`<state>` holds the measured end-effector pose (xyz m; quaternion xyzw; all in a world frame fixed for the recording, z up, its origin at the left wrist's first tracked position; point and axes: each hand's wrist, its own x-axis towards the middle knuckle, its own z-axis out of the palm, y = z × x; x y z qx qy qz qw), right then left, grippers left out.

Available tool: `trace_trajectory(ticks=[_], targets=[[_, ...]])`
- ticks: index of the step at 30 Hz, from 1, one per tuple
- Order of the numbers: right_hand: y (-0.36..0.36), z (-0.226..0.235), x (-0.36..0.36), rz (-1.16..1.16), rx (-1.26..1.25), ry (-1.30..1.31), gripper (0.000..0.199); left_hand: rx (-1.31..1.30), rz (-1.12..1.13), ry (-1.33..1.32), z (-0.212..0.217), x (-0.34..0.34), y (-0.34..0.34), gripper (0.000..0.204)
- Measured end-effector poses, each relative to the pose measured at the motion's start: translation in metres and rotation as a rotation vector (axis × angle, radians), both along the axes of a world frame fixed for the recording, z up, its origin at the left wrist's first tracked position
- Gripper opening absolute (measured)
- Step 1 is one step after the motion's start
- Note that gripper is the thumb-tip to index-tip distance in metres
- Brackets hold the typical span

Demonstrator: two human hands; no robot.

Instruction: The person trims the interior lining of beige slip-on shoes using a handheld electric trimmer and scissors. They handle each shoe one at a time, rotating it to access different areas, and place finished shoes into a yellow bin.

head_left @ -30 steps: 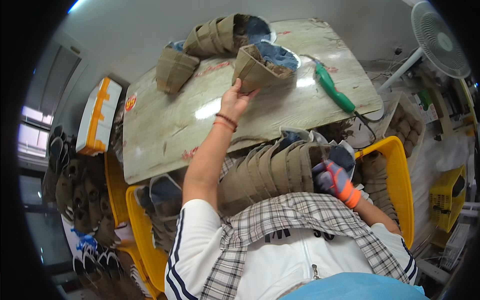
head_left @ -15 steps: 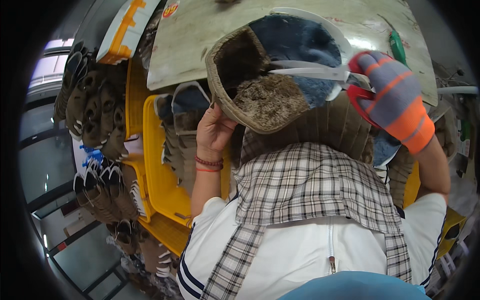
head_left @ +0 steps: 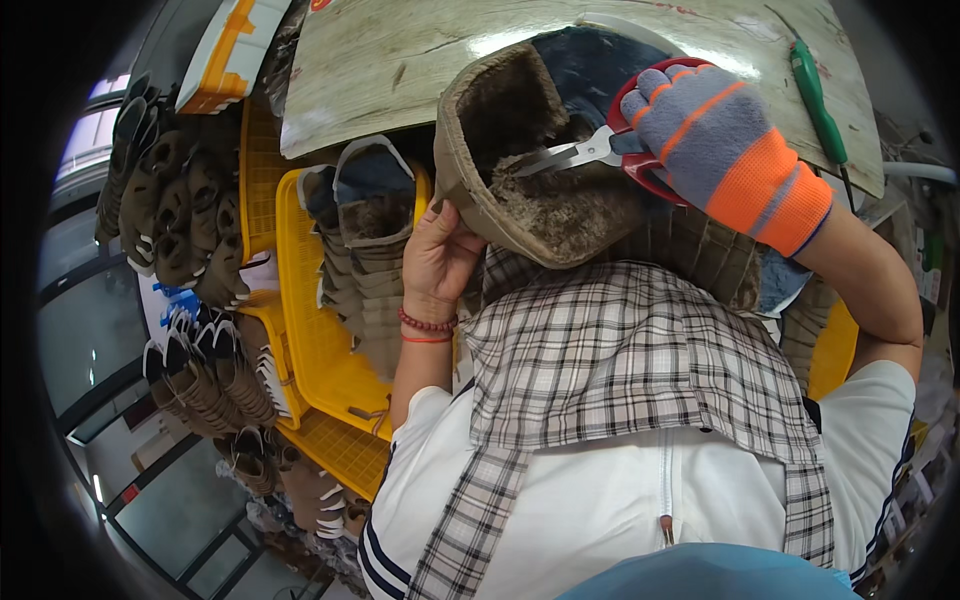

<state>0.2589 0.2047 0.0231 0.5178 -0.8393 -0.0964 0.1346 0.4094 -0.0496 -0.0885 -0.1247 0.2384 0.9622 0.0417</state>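
Observation:
Held up at the table's near edge is a brown fleece-lined shoe upper [head_left: 464, 205], its open mouth facing me. Part of its lining is brown pile, the far part blue. My bare left hand [head_left: 440, 262] pinches the upper's near left rim between thumb and fingers. A grey and orange knit glove covers my right hand [head_left: 712, 150], which is closed around the red handles of a pair of scissors [head_left: 585, 150]. The blades lie nearly together inside the upper, tips against the brown pile. The glove and scissors hide part of the blue lining.
A pale wood-grain table [head_left: 380, 75] lies beyond, with a green-handled tool [head_left: 818, 100] at its right. To the left, a yellow crate [head_left: 300, 310] holds stacked uppers [head_left: 375, 255]. Brown shoes [head_left: 185, 220] hang farther left, near a white and orange box [head_left: 218, 60].
My right hand has moved left and inward with the scissors. The blades have swung from the blue side down toward the brown pile and closed. The upper has shifted slightly right.

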Motion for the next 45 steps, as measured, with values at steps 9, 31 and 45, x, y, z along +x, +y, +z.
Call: trace_trajectory(ticks=[9, 31, 45], targets=[[0.016, -0.005, -0.006, -0.023, 0.039, 0.021, 0.032, -0.067, -0.033, -0.013, 0.015, -0.005, 0.012, 0.026], [0.198, 0.029, 0.086, -0.586, -1.249, -0.723, 0.036, -1.596, -0.416, 1.391, 0.049, -0.128, 0.208, 0.028], [0.137, -0.112, 0.078, -0.565, -1.17, -1.104, 0.052, -1.17, -0.71, 1.323, 0.015, -0.139, 0.191, 0.017]])
